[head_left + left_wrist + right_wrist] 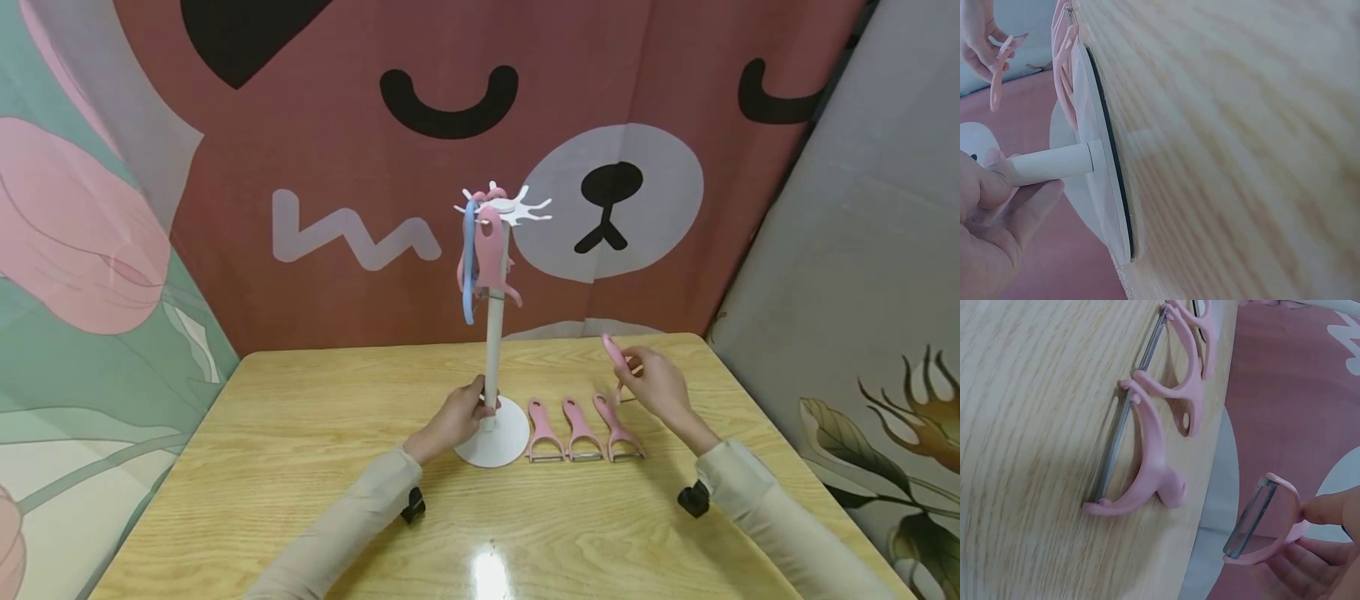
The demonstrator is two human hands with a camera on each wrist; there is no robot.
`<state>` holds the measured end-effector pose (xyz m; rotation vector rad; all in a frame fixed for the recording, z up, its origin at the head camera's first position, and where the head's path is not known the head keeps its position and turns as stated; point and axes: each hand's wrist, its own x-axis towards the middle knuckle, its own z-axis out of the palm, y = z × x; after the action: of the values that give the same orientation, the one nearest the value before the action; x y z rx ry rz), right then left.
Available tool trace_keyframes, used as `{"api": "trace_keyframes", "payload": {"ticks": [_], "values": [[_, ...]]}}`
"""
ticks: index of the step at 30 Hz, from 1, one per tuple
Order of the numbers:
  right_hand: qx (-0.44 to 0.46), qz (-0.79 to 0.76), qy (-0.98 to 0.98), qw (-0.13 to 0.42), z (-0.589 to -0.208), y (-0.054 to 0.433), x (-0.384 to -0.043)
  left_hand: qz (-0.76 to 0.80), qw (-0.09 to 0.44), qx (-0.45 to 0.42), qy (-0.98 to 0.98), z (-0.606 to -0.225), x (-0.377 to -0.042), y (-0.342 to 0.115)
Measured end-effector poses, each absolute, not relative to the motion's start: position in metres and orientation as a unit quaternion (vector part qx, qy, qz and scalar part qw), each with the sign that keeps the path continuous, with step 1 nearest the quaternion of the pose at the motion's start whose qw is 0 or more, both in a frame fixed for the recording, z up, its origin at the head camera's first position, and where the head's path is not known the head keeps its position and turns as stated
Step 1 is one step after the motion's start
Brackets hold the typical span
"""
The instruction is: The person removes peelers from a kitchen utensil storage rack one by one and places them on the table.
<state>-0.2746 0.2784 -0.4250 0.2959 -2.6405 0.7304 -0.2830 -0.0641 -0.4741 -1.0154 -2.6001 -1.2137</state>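
Observation:
My left hand (453, 421) grips the white post (493, 342) of an upright stand, low down near its round base (495, 450). Between the thumb and fingers of my right hand (660, 383) is a pink peeler (612, 350), raised over the table's back right part. Its metal blade (1250, 519) shows in the right wrist view. Three more pink peelers (577, 421) lie in a row just right of the base, blades toward me. From the hooks (521, 207) at the stand's top hang a pink peeler (490, 254) and a blue one (469, 267), partly hiding others behind.
The wooden table (315, 475) ends at a reddish curtain (337, 167) with a cartoon animal print. Patterned cloths (847, 250) hang at both sides. Several bare hooks point to the right at the stand's top.

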Motion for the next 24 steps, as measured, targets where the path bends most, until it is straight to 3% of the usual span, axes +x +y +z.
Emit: {"api": "trace_keyframes", "payload": {"ticks": [24], "values": [[0.051,0.172,-0.982,0.06,-0.437,0.299,-0.265,-0.407,0.058,-0.338,-0.847,-0.475,-0.283,-0.065]]}}
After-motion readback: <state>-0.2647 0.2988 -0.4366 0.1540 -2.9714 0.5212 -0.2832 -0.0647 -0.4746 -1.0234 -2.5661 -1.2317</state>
